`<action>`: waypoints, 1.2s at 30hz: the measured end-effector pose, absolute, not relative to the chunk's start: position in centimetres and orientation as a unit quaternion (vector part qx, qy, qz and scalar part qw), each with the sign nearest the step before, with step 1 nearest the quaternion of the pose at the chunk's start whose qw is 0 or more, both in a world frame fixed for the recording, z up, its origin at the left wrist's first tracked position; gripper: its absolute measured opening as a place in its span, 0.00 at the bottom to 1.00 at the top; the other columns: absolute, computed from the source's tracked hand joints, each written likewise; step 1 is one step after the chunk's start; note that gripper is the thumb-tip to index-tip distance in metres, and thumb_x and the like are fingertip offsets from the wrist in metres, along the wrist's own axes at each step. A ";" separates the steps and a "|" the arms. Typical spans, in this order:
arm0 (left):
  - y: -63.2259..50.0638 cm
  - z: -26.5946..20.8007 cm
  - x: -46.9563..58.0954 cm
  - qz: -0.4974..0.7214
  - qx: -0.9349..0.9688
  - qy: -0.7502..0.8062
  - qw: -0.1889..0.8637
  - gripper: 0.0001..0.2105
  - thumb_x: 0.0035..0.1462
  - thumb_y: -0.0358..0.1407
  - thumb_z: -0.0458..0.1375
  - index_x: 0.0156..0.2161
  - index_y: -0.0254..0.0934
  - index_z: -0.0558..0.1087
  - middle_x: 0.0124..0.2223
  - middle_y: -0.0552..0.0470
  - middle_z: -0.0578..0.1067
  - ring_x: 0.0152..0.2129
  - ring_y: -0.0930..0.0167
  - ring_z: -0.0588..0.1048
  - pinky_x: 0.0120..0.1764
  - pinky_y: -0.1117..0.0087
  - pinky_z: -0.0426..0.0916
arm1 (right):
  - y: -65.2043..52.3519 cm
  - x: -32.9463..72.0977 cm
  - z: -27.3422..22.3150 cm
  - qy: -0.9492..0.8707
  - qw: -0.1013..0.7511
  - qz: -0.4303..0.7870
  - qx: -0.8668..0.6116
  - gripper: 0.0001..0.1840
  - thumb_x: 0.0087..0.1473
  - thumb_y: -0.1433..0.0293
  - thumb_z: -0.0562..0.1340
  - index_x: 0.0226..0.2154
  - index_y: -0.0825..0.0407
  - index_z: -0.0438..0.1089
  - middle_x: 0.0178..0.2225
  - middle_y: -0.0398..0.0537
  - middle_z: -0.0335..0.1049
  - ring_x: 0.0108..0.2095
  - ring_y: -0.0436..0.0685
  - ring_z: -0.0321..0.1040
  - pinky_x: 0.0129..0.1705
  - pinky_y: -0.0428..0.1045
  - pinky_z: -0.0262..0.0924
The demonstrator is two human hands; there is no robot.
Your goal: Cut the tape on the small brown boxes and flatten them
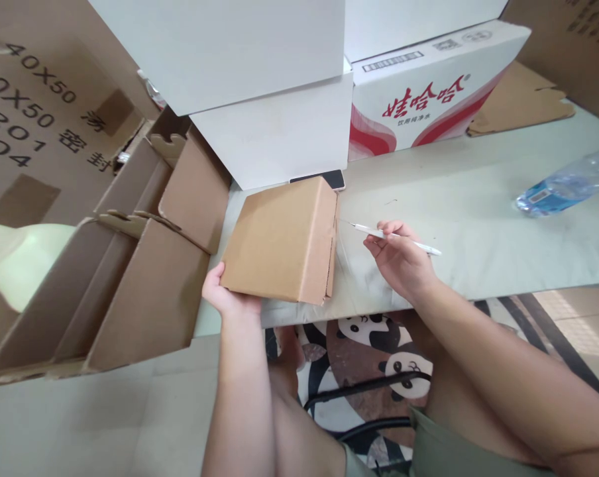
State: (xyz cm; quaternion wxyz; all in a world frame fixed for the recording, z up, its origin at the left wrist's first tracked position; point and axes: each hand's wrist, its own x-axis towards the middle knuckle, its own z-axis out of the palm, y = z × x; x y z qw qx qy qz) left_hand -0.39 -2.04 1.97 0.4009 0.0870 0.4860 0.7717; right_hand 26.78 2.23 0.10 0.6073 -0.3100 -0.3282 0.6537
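Observation:
A small brown cardboard box (274, 238) is tilted over the table, its side with flap edges turned to the right. My left hand (227, 295) grips it at the near left corner, thumb on top and the other fingers hidden beneath. Between the thumb and fingers of my right hand (401, 255) is a slim white pen-shaped tool (423, 248). Its thin tip points left at the box's flap side, a small gap away. Whether that tip writes or cuts I cannot tell. Behind the box lies a dark flat phone-like object (332, 179), partly covered.
Open cardboard compartments (150, 295) stand at left, with a pale green container (36, 255) beside them. White boxes (274, 136) and a red-and-white carton (423, 99) line the back. A plastic bottle (560, 192) lies at right on the pale-covered table (488, 245). A flat cardboard piece (521, 99) rests behind.

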 end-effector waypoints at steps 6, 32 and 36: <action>-2.0 2.5 0.1 0.769 0.056 0.510 0.382 0.14 0.45 0.39 0.54 0.36 0.34 0.75 0.35 0.43 0.78 0.38 0.60 0.78 0.39 0.64 0.71 | 2.3 26.9 0.0 -0.329 0.603 0.655 -0.314 0.09 0.45 0.67 0.70 0.26 0.47 0.68 0.34 0.39 0.62 0.34 0.48 0.70 0.47 0.49 0.71; -1.8 2.1 1.1 0.764 0.078 0.516 0.379 0.12 0.43 0.39 0.56 0.34 0.36 0.74 0.36 0.46 0.77 0.37 0.63 0.76 0.39 0.66 0.70 | 1.9 26.5 -0.3 -0.346 0.588 0.640 -0.352 0.07 0.44 0.69 0.67 0.25 0.47 0.67 0.29 0.39 0.61 0.29 0.48 0.67 0.37 0.48 0.70; -1.8 2.3 1.1 0.764 0.062 0.521 0.377 0.12 0.43 0.39 0.56 0.34 0.36 0.74 0.35 0.47 0.76 0.36 0.64 0.76 0.38 0.66 0.70 | 1.9 26.4 -0.2 -0.343 0.591 0.641 -0.349 0.07 0.43 0.69 0.67 0.25 0.48 0.68 0.28 0.39 0.62 0.29 0.48 0.67 0.37 0.48 0.69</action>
